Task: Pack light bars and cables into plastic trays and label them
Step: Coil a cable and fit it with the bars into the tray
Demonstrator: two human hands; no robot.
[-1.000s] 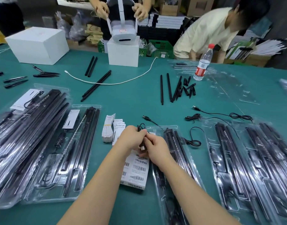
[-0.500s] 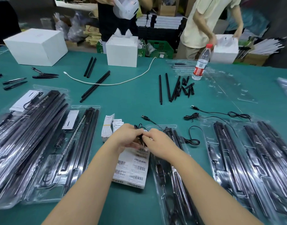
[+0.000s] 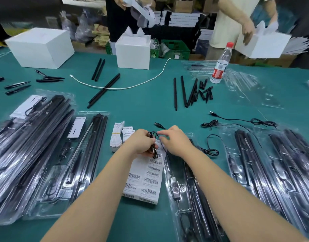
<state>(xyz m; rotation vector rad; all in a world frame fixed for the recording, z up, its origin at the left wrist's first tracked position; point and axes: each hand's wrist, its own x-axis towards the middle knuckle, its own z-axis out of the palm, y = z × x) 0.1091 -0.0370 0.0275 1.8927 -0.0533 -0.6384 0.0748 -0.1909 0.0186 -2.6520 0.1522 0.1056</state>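
Note:
My left hand (image 3: 141, 143) grips a coiled black cable (image 3: 153, 144) above a sheet of barcode labels (image 3: 146, 179). My right hand (image 3: 174, 141) is beside it, fingertips pinching a strand of the same cable. Under my right forearm lies a clear plastic tray (image 3: 183, 198) holding black light bars. The cable's USB plug (image 3: 157, 124) lies on the mat just beyond my hands. Filled trays are stacked at the left (image 3: 33, 154) and at the right (image 3: 276, 170).
Loose black bars (image 3: 183, 91) and more cables (image 3: 237, 122) lie on the green mat further back. A water bottle (image 3: 221, 64), empty clear trays (image 3: 249, 84), white boxes (image 3: 40, 47) and a white cord (image 3: 132, 84) stand beyond. Two people work across the table. Label stacks (image 3: 118, 135) sit left of my hands.
My hands have drawn slightly apart; the right hand's fingers have stretched out along the cable strand. The people across the table have moved their boxes.

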